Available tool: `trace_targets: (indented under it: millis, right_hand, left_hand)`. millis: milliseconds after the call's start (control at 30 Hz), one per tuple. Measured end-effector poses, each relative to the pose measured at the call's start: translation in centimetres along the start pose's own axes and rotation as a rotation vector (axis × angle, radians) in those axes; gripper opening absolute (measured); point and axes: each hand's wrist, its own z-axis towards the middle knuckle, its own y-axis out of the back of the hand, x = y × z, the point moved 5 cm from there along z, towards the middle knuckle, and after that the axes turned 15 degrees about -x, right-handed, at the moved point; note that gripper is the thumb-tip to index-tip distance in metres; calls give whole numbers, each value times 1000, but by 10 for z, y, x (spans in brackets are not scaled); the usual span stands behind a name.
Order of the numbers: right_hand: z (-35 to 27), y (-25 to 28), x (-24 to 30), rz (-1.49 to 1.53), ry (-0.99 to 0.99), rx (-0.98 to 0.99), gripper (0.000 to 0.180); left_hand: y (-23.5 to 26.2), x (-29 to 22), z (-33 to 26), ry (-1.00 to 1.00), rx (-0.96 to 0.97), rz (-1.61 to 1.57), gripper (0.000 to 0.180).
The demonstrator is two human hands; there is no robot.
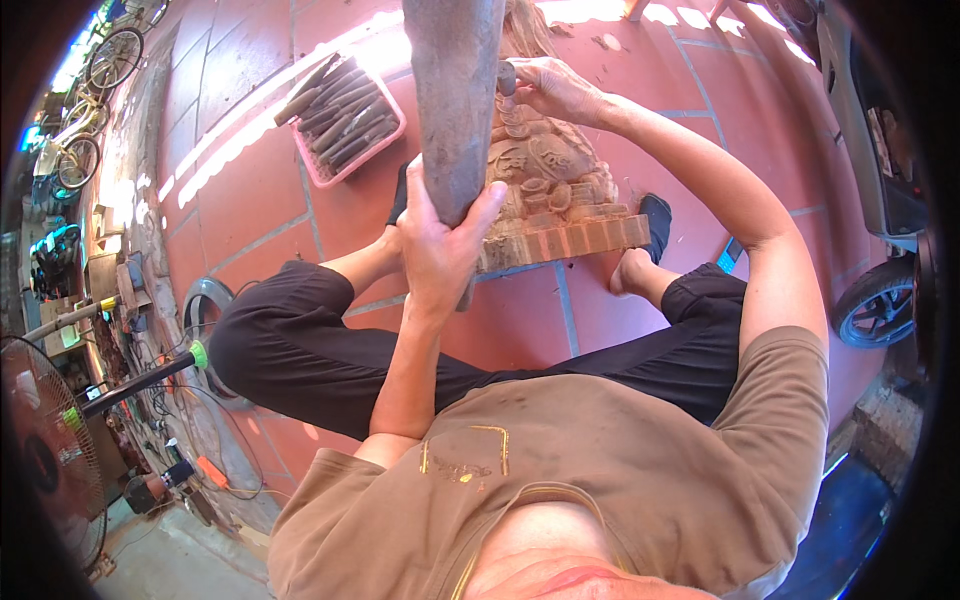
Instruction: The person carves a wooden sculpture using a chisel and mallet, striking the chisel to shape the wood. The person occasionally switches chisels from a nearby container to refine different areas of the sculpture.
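My left hand [440,245] is closed round the narrow end of a thick grey wooden mallet [452,110], its wide end pointing away from me. Between my feet stands a brown wood carving [550,165] with raised, detailed relief and a striped block base. At the carving's upper part, my right hand [560,92] pinches a chisel [507,78]. Only the chisel's dark blunt end shows clearly; the mallet hides part of the carving and perhaps the tool's tip.
A pink plastic basket [398,135] of several dark chisels sits on the red tiled floor [255,205], left of the carving. A standing fan [55,450] and cables are at the left, bicycles [115,60] far left. A motorbike wheel [877,305] stands at the right.
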Motion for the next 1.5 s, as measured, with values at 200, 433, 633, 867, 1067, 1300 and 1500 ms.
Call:
trace_targets:
  millis: [200,433,633,867,1067,1300,1500]
  right_hand:
    - [0,-4,-16,-24,-118,16,18]
    - [-6,-5,-19,-11,-286,-195,16]
    - [-42,-17,-6,188,-567,-657,19]
    - [-69,-21,-30,394,-622,-995,23]
    - [-65,-22,-26,466,-634,-1019,24]
    - [-73,-29,-44,621,-606,-1035,19]
    - [-69,-33,-39,616,-592,-1010,16]
  left_hand:
    - [-7,25,8,56,115,116,48]
    - [3,7,13,144,70,-146,34]
    - [31,-37,5,90,77,-214,28]
    - [73,-118,37,-99,252,221,39]
    - [44,-122,92,-597,364,360,46]
    - [10,-108,103,-440,508,318,50]
    - [7,-101,111,-478,490,359,49]
